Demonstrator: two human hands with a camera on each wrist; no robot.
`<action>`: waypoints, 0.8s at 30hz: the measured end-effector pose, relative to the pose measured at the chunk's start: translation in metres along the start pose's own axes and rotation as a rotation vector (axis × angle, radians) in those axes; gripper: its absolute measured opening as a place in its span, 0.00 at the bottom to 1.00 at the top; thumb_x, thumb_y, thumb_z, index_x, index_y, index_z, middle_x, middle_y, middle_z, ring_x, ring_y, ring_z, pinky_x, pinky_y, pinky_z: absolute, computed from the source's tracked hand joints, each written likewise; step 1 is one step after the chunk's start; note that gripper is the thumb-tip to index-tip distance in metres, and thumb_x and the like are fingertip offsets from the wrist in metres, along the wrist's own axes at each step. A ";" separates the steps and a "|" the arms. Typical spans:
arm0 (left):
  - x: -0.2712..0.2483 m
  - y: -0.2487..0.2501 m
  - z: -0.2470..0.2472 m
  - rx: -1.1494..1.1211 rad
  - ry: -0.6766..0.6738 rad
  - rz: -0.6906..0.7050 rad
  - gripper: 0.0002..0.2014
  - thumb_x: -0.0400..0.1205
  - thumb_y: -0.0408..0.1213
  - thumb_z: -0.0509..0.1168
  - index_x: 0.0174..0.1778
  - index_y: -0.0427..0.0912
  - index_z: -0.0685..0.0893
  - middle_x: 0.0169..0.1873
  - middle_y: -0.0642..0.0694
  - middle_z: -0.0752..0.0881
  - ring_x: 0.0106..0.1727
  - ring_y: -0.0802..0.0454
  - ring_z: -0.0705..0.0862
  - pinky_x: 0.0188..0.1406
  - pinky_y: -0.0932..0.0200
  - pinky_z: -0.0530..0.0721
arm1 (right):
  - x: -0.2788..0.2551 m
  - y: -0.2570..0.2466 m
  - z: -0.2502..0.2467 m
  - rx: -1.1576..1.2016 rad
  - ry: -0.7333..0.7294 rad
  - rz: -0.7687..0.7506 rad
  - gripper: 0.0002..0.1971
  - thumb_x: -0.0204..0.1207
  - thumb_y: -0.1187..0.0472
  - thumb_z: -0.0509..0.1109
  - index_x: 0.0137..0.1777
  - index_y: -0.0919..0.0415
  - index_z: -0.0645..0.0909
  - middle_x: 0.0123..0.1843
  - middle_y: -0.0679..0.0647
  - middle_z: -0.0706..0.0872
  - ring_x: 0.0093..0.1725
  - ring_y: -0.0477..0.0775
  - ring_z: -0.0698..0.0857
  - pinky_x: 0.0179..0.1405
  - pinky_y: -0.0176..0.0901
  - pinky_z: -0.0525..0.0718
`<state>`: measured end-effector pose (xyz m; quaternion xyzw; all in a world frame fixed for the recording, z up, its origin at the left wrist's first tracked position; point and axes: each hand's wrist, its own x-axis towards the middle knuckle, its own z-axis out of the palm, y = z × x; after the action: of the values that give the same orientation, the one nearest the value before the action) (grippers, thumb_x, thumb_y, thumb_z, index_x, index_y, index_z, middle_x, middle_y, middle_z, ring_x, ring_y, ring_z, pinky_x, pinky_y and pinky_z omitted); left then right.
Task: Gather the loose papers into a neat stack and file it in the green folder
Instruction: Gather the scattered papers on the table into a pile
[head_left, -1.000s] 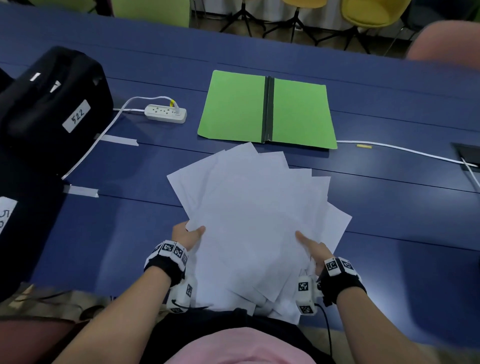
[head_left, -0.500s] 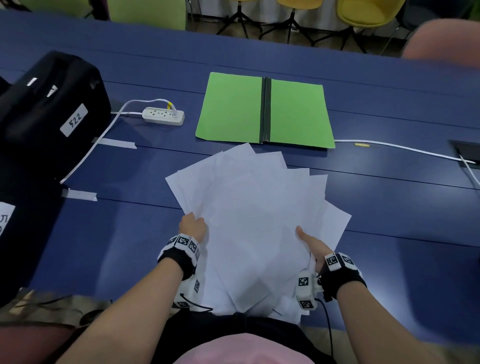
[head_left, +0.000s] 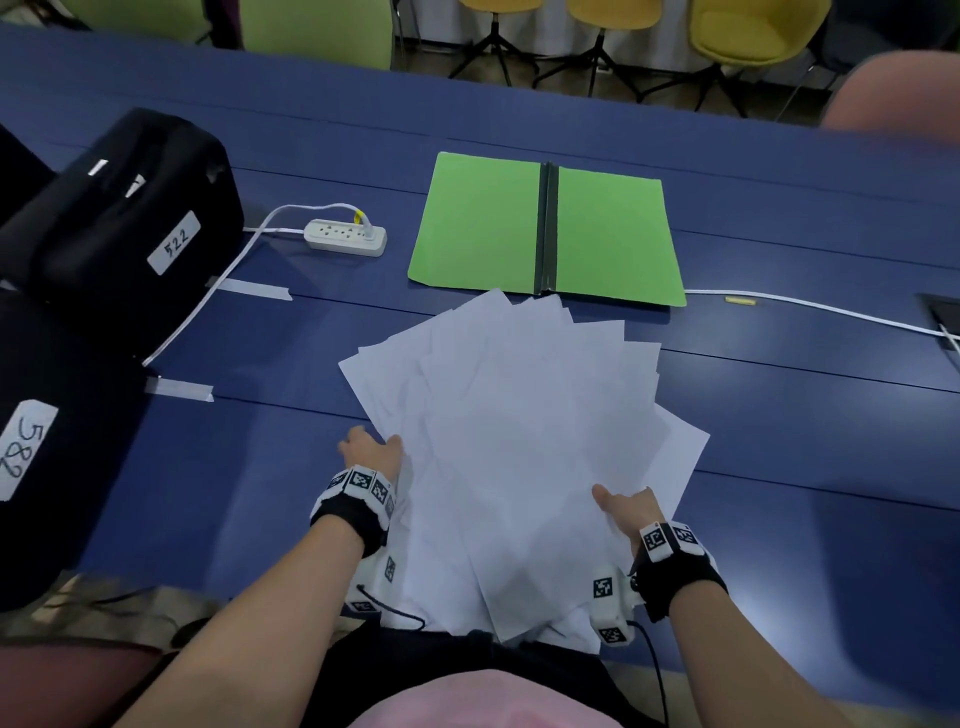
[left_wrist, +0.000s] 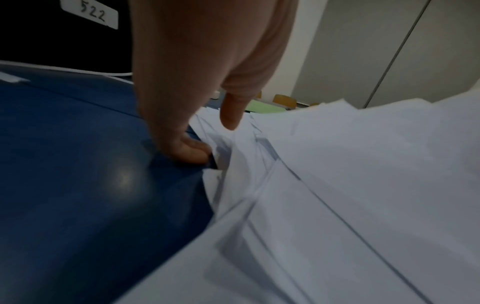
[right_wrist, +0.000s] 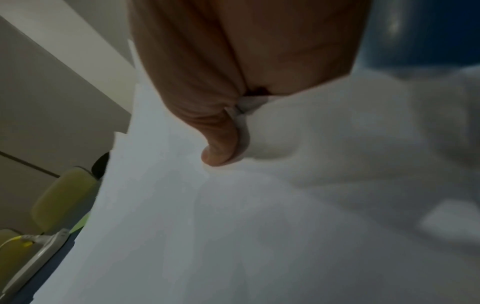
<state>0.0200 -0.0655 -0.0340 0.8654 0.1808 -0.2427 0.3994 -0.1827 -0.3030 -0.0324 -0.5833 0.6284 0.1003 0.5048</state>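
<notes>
Holding the papers (head_left: 524, 441) from both sides, the person tries to make the messy fan into one pile. The left hand (head_left: 371, 449) sits at the left edge, fingers curled under the sheets and thumb on top. The right hand (head_left: 626, 509) pinches the right side, thumb on top, fingers hidden under. The papers lie on the blue table (head_left: 831, 415), just in front of the green folder (head_left: 478, 223), which lies open and ready for them.

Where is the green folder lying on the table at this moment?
In the head view the green folder lies open and flat on the blue table, just beyond the fanned papers, with the white power strip on its left.
</notes>
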 end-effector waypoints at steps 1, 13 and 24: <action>0.000 0.000 0.001 -0.034 -0.031 0.020 0.26 0.78 0.32 0.65 0.73 0.34 0.68 0.63 0.37 0.78 0.62 0.37 0.81 0.56 0.54 0.76 | -0.001 -0.002 0.001 0.020 -0.006 -0.014 0.42 0.76 0.57 0.73 0.79 0.75 0.53 0.78 0.69 0.68 0.76 0.68 0.70 0.75 0.56 0.69; 0.007 -0.005 -0.011 0.067 -0.146 0.079 0.07 0.80 0.24 0.60 0.37 0.32 0.81 0.46 0.36 0.86 0.47 0.43 0.81 0.46 0.58 0.75 | 0.002 0.002 0.024 -0.020 0.147 -0.152 0.11 0.74 0.61 0.74 0.42 0.68 0.77 0.35 0.58 0.79 0.40 0.61 0.82 0.42 0.44 0.75; 0.008 -0.009 -0.015 -0.241 -0.221 -0.044 0.34 0.68 0.57 0.76 0.66 0.41 0.81 0.58 0.47 0.86 0.60 0.43 0.85 0.62 0.52 0.81 | 0.007 0.003 -0.004 -0.073 0.495 -0.068 0.28 0.72 0.52 0.72 0.71 0.59 0.73 0.73 0.63 0.69 0.69 0.71 0.74 0.68 0.62 0.74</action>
<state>0.0260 -0.0478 -0.0356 0.7751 0.1825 -0.3217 0.5123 -0.1862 -0.3094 -0.0368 -0.6288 0.7089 -0.0399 0.3170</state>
